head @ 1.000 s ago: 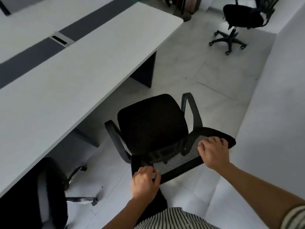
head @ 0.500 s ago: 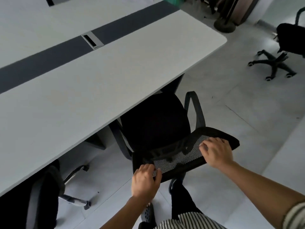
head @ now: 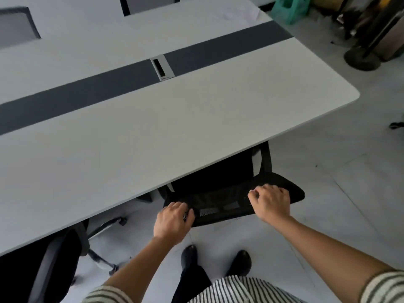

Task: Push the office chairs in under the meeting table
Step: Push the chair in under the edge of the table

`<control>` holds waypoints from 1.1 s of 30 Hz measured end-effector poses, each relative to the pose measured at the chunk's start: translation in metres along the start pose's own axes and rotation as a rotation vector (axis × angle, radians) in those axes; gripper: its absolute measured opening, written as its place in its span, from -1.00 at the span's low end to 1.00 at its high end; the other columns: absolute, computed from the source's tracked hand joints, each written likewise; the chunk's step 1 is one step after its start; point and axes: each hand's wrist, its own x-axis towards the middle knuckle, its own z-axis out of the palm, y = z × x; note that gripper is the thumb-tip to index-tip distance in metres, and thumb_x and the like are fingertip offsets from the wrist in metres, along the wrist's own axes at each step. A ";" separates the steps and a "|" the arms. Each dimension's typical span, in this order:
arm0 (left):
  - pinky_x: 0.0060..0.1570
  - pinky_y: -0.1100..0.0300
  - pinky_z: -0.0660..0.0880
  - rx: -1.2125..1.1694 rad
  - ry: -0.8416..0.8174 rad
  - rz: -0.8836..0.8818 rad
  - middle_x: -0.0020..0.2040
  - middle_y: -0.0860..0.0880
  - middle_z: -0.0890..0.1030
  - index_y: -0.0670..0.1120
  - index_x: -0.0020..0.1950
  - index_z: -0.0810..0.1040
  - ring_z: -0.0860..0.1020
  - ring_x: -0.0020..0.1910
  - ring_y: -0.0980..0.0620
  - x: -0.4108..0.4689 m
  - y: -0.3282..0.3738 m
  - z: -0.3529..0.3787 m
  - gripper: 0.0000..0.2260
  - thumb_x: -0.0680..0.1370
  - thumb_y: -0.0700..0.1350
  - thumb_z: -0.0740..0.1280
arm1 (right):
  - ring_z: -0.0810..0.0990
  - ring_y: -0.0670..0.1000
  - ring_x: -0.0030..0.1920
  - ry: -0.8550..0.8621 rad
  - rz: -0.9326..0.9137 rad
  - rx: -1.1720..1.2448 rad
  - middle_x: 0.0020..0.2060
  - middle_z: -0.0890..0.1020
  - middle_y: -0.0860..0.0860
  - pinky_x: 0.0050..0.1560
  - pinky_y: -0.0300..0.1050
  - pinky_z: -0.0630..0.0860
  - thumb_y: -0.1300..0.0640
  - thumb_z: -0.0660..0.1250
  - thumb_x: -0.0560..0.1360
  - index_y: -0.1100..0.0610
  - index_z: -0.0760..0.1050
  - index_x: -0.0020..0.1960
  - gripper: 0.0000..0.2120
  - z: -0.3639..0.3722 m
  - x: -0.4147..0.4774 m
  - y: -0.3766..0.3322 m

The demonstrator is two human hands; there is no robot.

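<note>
A black mesh-backed office chair (head: 220, 200) stands at the near edge of the white meeting table (head: 153, 132). Its seat is mostly hidden under the tabletop; only the backrest top and the right armrest (head: 265, 158) stick out. My left hand (head: 172, 221) grips the left end of the backrest's top edge. My right hand (head: 270, 202) is curled over the right end of it. Both hands hold the backrest from behind.
A second black chair (head: 54, 265) sits tucked under the table at the lower left. More chair backs (head: 17, 25) stand across the table. A round stand base (head: 363, 56) and a green bag (head: 289, 8) lie at the far right. My feet (head: 215, 259) are just behind the chair.
The chair has rolled forward under the table: its seat, fully visible a second ago, is now mostly covered by the tabletop. Both hands stayed on the backrest and I have stepped closer.
</note>
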 end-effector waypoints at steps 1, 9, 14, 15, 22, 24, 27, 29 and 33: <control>-0.38 0.10 0.39 0.009 -0.006 0.005 -0.35 0.01 0.54 -0.07 -0.31 0.44 0.54 -0.28 -0.05 0.006 -0.004 -0.002 -0.66 0.49 0.12 0.08 | 0.59 0.12 -0.09 -0.002 0.003 0.002 -0.19 0.68 0.04 0.07 0.05 0.36 -0.09 0.13 0.50 0.05 0.63 -0.16 -0.64 0.000 0.005 -0.005; -0.26 0.12 0.48 -0.009 -0.158 0.069 -0.27 0.07 0.56 0.00 -0.21 0.51 0.53 -0.25 0.03 0.014 -0.015 -0.012 -0.69 0.51 0.11 0.07 | 0.60 0.10 -0.28 0.108 0.058 0.064 -0.37 0.64 -0.01 -0.06 0.01 0.44 -0.07 0.09 0.42 0.06 0.61 -0.32 -0.61 0.005 -0.001 -0.011; 0.00 0.14 0.47 -0.063 -0.334 0.115 -0.04 0.10 0.58 0.04 0.04 0.52 0.53 -0.02 0.07 0.041 -0.015 -0.025 -0.72 0.54 0.13 0.12 | 0.59 -0.11 -0.35 0.127 0.171 0.419 -0.27 0.70 -0.03 -0.17 -0.17 0.52 0.09 0.37 0.43 0.10 0.66 -0.13 -0.89 -0.018 0.006 -0.012; 0.01 0.13 0.48 -0.091 -0.384 0.104 -0.01 0.10 0.58 0.03 0.08 0.52 0.53 0.01 0.07 0.047 -0.015 -0.027 -0.74 0.53 0.12 0.17 | 0.55 -0.22 -0.34 0.120 0.216 0.540 -0.22 0.71 -0.04 -0.22 -0.32 0.48 0.11 0.39 0.45 0.10 0.65 -0.06 -0.89 -0.024 0.003 -0.011; -0.12 0.22 0.50 -0.327 -0.644 0.089 -0.17 0.10 0.63 0.05 -0.03 0.55 0.58 -0.16 0.16 0.085 0.032 -0.047 -0.92 0.52 -0.01 0.29 | 0.69 -0.03 -0.14 0.166 0.538 1.218 -0.24 0.72 -0.03 -0.04 -0.12 0.57 0.12 0.40 0.47 -0.03 0.63 -0.08 -0.92 -0.064 -0.081 0.026; -0.16 0.29 0.47 -0.361 -0.682 0.130 -0.16 0.07 0.64 0.07 -0.04 0.56 0.58 -0.15 0.19 0.087 0.063 -0.048 -0.92 0.52 0.00 0.30 | 0.70 0.01 -0.18 0.226 0.638 1.293 -0.27 0.72 0.00 -0.10 -0.13 0.54 0.19 0.41 0.46 -0.02 0.64 -0.13 -0.89 -0.071 -0.116 0.050; -0.22 0.43 0.42 -0.406 -0.721 0.183 -0.16 0.03 0.65 0.07 -0.04 0.56 0.58 -0.15 0.21 0.087 0.123 -0.044 -0.95 0.53 -0.03 0.31 | 0.70 0.08 -0.20 0.351 0.818 1.386 -0.26 0.72 0.08 -0.16 -0.09 0.55 0.27 0.38 0.47 0.09 0.64 -0.14 -0.89 -0.080 -0.166 0.096; -0.19 0.43 0.43 -0.427 -0.745 0.224 -0.15 0.02 0.65 0.06 -0.03 0.56 0.58 -0.12 0.21 0.086 0.171 -0.039 -0.94 0.53 -0.04 0.31 | 0.70 0.05 -0.21 0.421 0.919 1.394 -0.26 0.73 0.08 -0.16 -0.04 0.56 0.29 0.36 0.48 0.15 0.64 -0.11 -0.90 -0.084 -0.198 0.132; -0.11 0.29 0.52 -0.484 -0.781 0.287 -0.17 -0.06 0.68 0.08 -0.10 0.57 0.64 -0.12 0.07 0.084 0.273 -0.020 -0.90 0.51 -0.14 0.35 | 0.71 -0.02 -0.24 0.529 1.050 1.370 -0.27 0.74 0.02 -0.15 -0.01 0.57 0.29 0.35 0.48 0.16 0.64 -0.09 -0.90 -0.083 -0.243 0.205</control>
